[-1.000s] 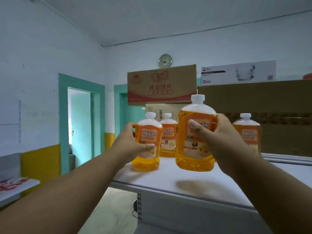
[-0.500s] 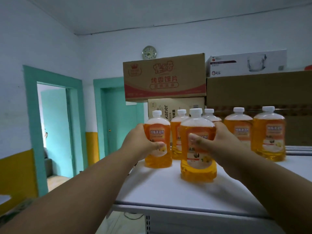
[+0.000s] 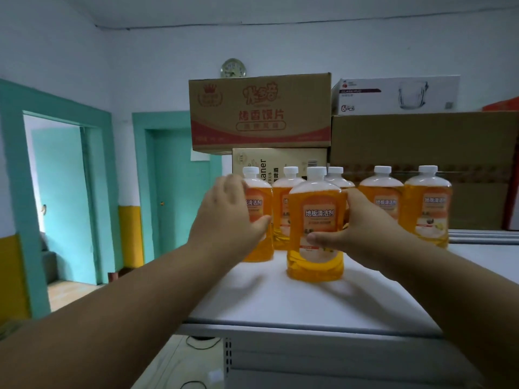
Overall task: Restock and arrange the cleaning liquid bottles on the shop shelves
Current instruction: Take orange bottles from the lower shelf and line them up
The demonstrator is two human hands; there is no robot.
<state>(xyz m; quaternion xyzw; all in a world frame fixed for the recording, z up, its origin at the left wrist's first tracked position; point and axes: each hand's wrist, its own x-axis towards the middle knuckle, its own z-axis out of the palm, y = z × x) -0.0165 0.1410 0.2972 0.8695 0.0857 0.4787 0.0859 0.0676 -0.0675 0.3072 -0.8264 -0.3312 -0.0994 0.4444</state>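
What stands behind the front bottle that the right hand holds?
Behind the front bottle, held by the right hand, two more bottles show: one on its left, one with only cap and shoulder visible. Whatever stands lower behind it is covered.

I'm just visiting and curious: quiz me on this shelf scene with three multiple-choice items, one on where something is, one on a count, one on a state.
1. Where does the wall clock hang?
A. above the stacked cartons
B. over the left doorway
C. on the shelf top

2. How many orange bottles stand on the shelf top?
A. three
B. six
C. nine

3. What is the right hand doing?
A. hanging idle
B. gripping the front bottle
C. lifting a carton

Answers:
1 A, the clock peeks over the top carton.
2 B, six white caps show.
3 B, thumb and fingers curl round it, while the left hand holds the left bottle.
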